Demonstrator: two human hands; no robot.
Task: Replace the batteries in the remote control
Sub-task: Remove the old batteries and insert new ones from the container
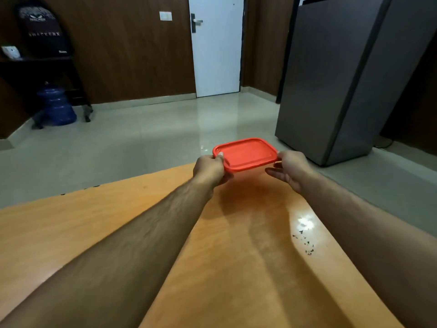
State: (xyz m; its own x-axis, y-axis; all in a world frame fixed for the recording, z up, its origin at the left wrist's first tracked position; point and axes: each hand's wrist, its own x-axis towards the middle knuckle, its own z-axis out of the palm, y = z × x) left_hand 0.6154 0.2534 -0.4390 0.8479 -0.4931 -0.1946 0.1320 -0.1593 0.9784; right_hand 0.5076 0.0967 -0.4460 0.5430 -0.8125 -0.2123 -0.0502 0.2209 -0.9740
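The red-lidded box [246, 154] sits at the surface's [71, 233] far edge, long axis crosswise; left hand [209, 170] grips its left end, right hand [289, 169] its right, equally near.

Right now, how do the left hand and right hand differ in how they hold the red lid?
The left hand grips the red lid at its left end, thumb lying on top of the rim; the right hand takes the right end with no thumb showing on top. The left hand's fingers curl under, out of sight; the right hand's fingers stretch out beneath the lid. Both hold it at the far edge of the orange table.
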